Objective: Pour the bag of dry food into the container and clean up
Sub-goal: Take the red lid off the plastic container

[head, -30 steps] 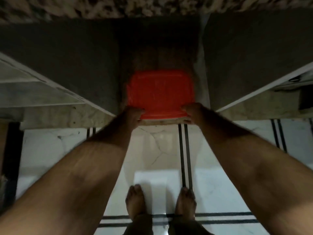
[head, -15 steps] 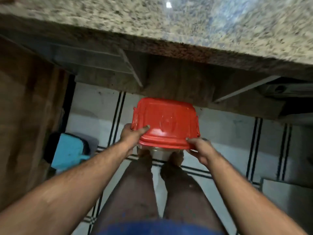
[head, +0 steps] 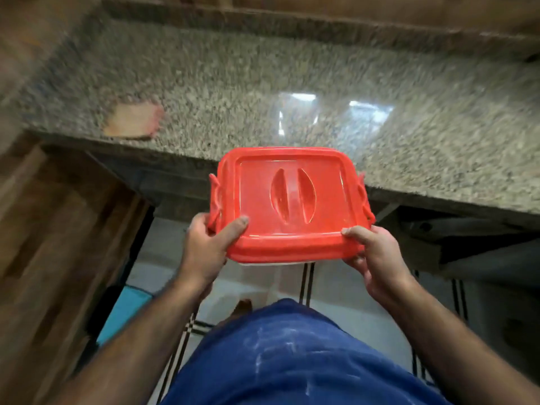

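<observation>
Both hands, left (head: 204, 247) and right (head: 377, 258), fingers clamped on the red-lidded rectangular plastic container (head: 287, 200), holding it just above the speckled granite bench (head: 292, 83) edge; next: setting down, unclipping lid.

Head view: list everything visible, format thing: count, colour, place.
container: 1, red lid on, side clips, held at the counter's near edge
counter: 1, speckled granite, across the top
packet: 1, pale with pinkish edge, blurred, counter left
cabinet panel: 1, brown wood, left
blue object: 1, on floor lower left
floor: white tile, black stripes
left hand: grips the container's near left corner
right hand: grips its near right corner
</observation>
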The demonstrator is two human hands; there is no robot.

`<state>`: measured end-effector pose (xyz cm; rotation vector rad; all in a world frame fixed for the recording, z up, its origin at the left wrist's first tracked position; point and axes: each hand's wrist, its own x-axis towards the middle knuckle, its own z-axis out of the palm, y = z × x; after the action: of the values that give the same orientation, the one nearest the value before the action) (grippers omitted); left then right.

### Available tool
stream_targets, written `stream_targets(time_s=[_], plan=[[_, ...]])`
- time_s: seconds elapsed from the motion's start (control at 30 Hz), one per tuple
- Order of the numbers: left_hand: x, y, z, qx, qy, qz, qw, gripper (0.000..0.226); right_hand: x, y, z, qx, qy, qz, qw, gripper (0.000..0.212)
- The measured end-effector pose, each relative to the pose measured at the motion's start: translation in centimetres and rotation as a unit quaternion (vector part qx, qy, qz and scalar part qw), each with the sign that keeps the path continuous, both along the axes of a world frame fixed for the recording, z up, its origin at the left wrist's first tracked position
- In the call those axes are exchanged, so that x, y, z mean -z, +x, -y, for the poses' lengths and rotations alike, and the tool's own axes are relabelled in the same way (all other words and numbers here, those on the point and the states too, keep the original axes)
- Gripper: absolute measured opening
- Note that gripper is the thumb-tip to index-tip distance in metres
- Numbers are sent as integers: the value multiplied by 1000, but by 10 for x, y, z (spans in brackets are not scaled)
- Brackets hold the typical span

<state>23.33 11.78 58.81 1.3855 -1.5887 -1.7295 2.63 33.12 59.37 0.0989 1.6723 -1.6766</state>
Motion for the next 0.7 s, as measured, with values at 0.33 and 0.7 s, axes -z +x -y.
stream_targets(time_s=[0.33,0.7], plan=[[-128,-39,6,5,-175,-68,982,71,-112,-35,-5,35,-152,-89,984,34],[-98,-159,87,105,-254,39,961,76,-96,-136,53,65,-98,-137,984,39]])
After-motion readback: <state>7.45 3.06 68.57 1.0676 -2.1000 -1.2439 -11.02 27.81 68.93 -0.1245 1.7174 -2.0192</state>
